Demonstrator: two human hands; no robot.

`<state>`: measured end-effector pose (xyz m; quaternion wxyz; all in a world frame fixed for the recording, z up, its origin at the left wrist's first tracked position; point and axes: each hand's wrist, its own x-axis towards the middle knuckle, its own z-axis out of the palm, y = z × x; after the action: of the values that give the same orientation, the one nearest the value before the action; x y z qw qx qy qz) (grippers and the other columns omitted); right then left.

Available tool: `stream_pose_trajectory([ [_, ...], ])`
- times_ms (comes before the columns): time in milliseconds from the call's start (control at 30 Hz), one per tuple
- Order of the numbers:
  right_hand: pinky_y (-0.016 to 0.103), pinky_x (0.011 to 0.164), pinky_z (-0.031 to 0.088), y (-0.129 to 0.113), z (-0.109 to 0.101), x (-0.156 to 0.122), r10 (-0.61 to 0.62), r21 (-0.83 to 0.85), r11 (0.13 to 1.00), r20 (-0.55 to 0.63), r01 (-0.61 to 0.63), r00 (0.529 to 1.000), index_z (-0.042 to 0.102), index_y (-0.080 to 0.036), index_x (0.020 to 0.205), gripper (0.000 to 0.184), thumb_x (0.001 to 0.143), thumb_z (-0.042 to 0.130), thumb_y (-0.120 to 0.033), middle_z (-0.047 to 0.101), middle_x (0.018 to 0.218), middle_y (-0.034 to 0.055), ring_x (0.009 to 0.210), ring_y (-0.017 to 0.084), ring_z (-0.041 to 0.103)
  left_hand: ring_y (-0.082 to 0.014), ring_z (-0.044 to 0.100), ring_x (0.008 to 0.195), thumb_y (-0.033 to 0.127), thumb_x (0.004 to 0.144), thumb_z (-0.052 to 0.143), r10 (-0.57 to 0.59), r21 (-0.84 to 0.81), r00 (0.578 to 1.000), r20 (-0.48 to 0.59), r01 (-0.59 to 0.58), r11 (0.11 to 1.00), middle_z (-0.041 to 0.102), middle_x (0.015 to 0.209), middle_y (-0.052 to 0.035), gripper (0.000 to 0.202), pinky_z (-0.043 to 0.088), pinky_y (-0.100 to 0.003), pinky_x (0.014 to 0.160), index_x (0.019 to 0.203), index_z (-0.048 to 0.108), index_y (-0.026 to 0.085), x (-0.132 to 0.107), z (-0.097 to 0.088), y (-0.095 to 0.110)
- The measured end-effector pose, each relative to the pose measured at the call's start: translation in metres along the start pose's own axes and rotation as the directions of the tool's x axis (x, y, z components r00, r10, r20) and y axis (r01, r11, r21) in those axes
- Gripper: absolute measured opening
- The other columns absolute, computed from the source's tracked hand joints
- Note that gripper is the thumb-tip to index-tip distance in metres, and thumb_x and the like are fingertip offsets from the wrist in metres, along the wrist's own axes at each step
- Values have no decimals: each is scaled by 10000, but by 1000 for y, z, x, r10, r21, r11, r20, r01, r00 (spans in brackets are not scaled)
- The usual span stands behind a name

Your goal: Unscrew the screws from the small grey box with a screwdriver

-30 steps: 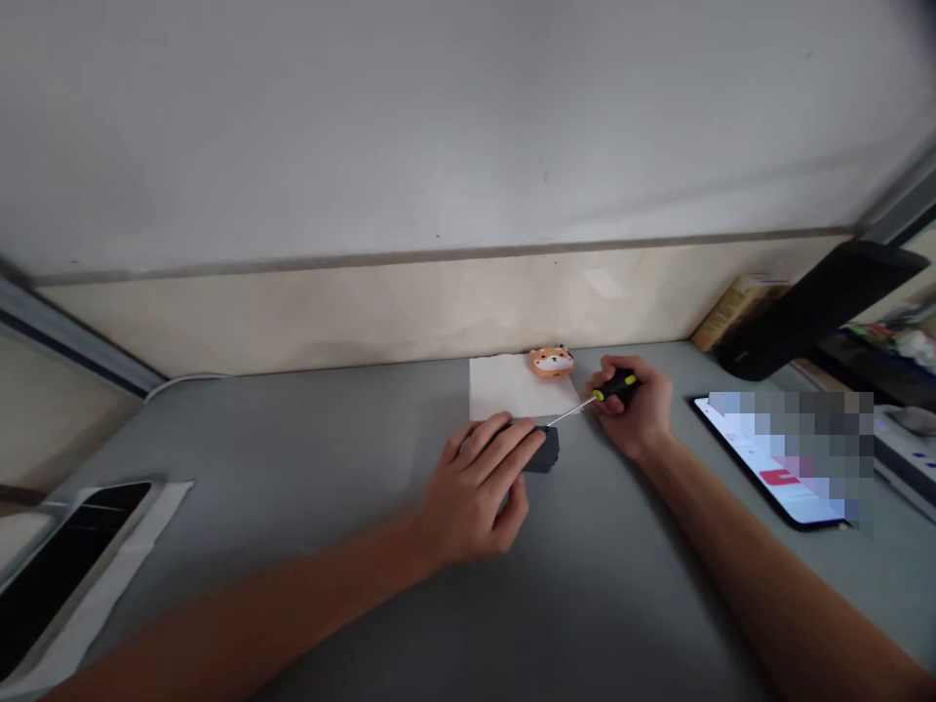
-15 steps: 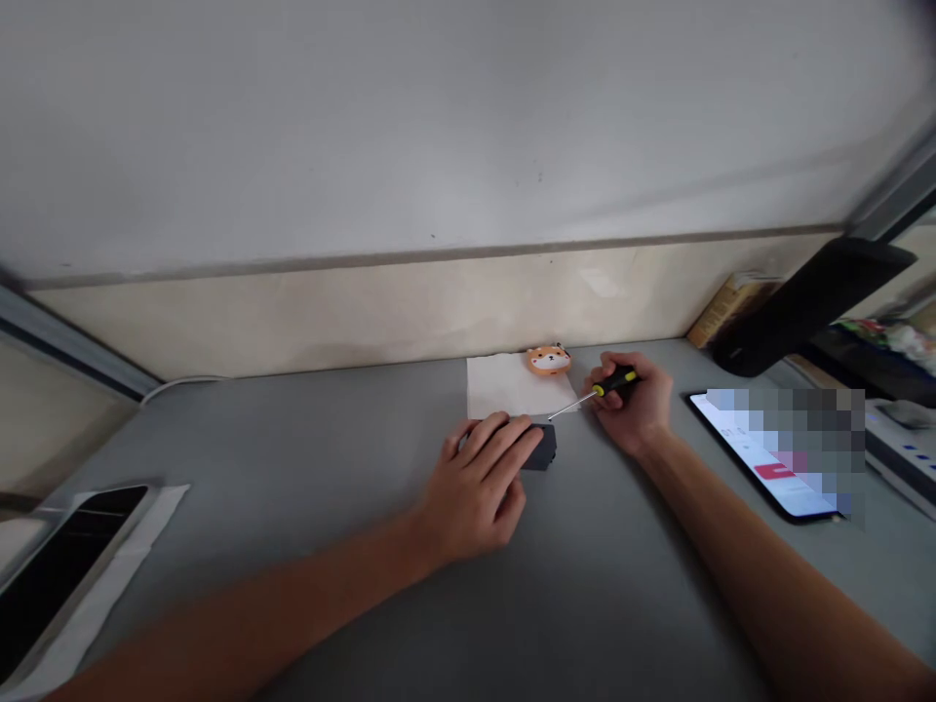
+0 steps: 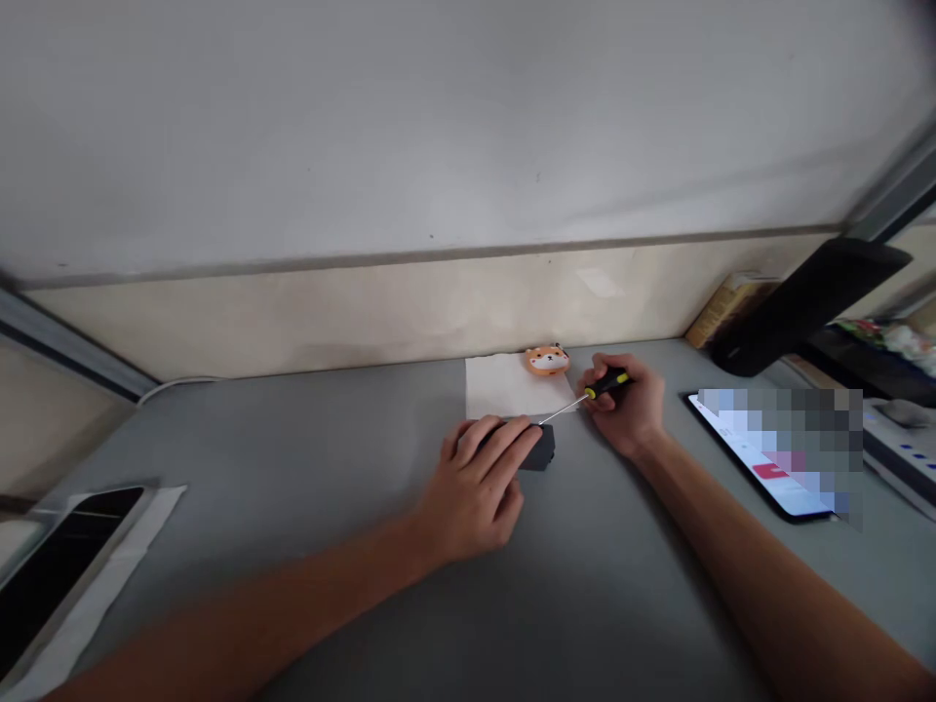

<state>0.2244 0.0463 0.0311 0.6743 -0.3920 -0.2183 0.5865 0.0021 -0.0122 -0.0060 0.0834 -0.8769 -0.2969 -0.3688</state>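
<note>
Under the fingers of my left hand is a small dark grey box-like block, gripped against the table; most of its left part is hidden by the hand. My right hand is closed around the black and yellow handle of a screwdriver. Its thin metal shaft slants down and left, and the tip meets the top edge of the block beside my left fingertips. Whether the tip sits in anything cannot be made out.
Behind the block lie a white paper and an orange dog-faced case. To the right are a lit phone, a black cylinder and a small carton. A dark-screened device lies at left.
My right hand has moved slightly left, bringing the screwdriver tip from just beyond the block onto its top edge. My left hand and the block have stayed nearly still.
</note>
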Motion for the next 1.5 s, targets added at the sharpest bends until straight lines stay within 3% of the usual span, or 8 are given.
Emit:
stream_pose_trajectory([
  [200, 204, 320, 248, 0, -3, 2, 4, -25, 1000, 25, -4, 1000, 441, -205, 525, 223, 609, 643, -244, 388, 425, -55, 327, 40, 276, -259, 526, 1193, 86, 868, 492, -24, -7, 1000, 12, 24, 1000, 707, 1297, -83, 560, 356, -386, 1073, 1421, 564, 140, 0, -1, 1],
  [533, 216, 312, 226, 0, -5, 3, 12, 16, 1000, 8, -12, 1000, 420, -218, 559, 210, 618, 621, -205, 421, 439, -45, 325, 47, 266, -263, 516, 1135, 81, 833, 511, -25, 50, 997, 68, 21, 999, 686, 1307, -70, 607, 362, -394, 1027, 1427, 585, 182, 1, 0, 0],
  [733, 220, 325, 240, -2, -9, 4, 13, 66, 998, 26, -15, 1000, 427, -227, 541, 225, 614, 639, -215, 372, 400, -61, 332, 60, 251, -268, 522, 1124, 93, 823, 535, -32, 126, 998, 60, 25, 992, 697, 1299, -72, 598, 365, -388, 1031, 1409, 613, 182, -1, 0, 1],
  [1067, 209, 380, 330, -6, -10, -5, 27, 66, 997, 73, -32, 997, 473, -209, 496, 241, 657, 649, -243, 317, 339, -50, 333, 66, 271, -241, 610, 1096, 134, 889, 482, 16, 78, 1000, -18, -15, 997, 761, 1235, -59, 579, 373, -357, 1034, 1461, 568, 158, -2, 2, 1],
  [1333, 219, 395, 360, -11, -17, -6, 93, 109, 988, 112, -106, 989, 505, -207, 500, 265, 630, 722, -285, 333, 345, -48, 349, 71, 302, -201, 683, 1090, 92, 865, 488, -74, -81, 994, -84, 67, 994, 747, 1225, -102, 579, 495, -326, 941, 1436, 537, 172, 2, -3, -5],
  [1433, 227, 403, 381, -12, -18, -5, 100, 123, 986, 112, -114, 989, 488, -216, 514, 273, 632, 725, -283, 348, 368, -52, 353, 74, 302, -224, 660, 1201, 98, 869, 469, -106, -118, 989, -104, 93, 989, 708, 1276, -133, 543, 514, -376, 990, 1399, 537, 188, 1, -6, -9],
  [1500, 228, 395, 376, -11, -17, -5, 97, 136, 984, 107, -111, 989, 473, -221, 519, 274, 626, 719, -277, 351, 371, -55, 352, 75, 294, -245, 647, 1224, 123, 887, 470, -183, -115, 976, -115, 170, 979, 689, 1281, -152, 462, 508, -418, 1020, 1334, 567, 188, 1, -8, -10],
])
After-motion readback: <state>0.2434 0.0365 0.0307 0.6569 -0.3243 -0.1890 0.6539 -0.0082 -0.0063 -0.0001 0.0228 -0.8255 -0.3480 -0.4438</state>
